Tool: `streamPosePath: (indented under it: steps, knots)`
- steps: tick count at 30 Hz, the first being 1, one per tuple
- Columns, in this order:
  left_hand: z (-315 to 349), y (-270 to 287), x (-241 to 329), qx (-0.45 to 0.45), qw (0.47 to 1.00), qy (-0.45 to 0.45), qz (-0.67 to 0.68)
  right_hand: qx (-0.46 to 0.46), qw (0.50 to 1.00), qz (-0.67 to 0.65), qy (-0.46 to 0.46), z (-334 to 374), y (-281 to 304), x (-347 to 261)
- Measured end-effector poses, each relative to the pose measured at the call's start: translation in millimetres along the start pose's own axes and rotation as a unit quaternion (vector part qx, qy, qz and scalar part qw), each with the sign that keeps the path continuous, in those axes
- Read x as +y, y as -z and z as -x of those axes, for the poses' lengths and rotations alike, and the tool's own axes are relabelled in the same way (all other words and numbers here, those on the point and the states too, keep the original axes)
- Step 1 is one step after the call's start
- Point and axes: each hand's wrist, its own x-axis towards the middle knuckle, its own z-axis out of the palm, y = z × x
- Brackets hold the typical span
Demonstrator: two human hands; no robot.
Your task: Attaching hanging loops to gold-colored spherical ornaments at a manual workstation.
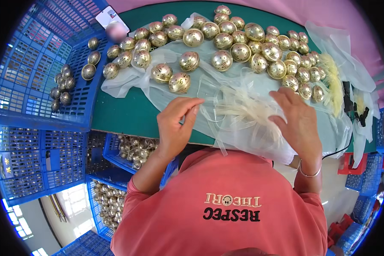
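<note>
My left hand (pixel 176 123) is raised over the near edge of the table. Its thumb and forefinger press together, and whatever they may hold is too small to make out. My right hand (pixel 298 121) has its fingers apart, with nothing visible in it. Between the hands lies a loose bunch of pale cream ribbon strips (pixel 247 104), nearest to my right fingers. A few thin translucent strands (pixel 210 123) trail from it close to my left fingertips. Beyond them, gold ball ornaments (pixel 179 82) with dark markings spread over a translucent white sheet (pixel 158 96).
A blue plastic crate (pixel 51 121) with a few balls stands at the left, a phone (pixel 111 21) at its far corner. Lower crates hold many balls (pixel 109 202). Yellowish fringe (pixel 332 85) and black clips (pixel 363 116) lie right on the green table (pixel 111 113).
</note>
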Motion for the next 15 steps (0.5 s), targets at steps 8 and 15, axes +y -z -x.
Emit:
streamPosePath:
  steps: [8, 15]
  knots:
    - [13.1, -8.1, -3.7, -0.034, 0.984, 0.027, -0.174, 0.118, 0.97, -0.196, 0.088, -38.8, -39.2, -59.0]
    - [24.2, -11.2, 5.0, -0.009, 0.983, 0.005, -0.185, 0.078, 0.944, -0.318, 0.045, -28.7, -45.5, -68.0]
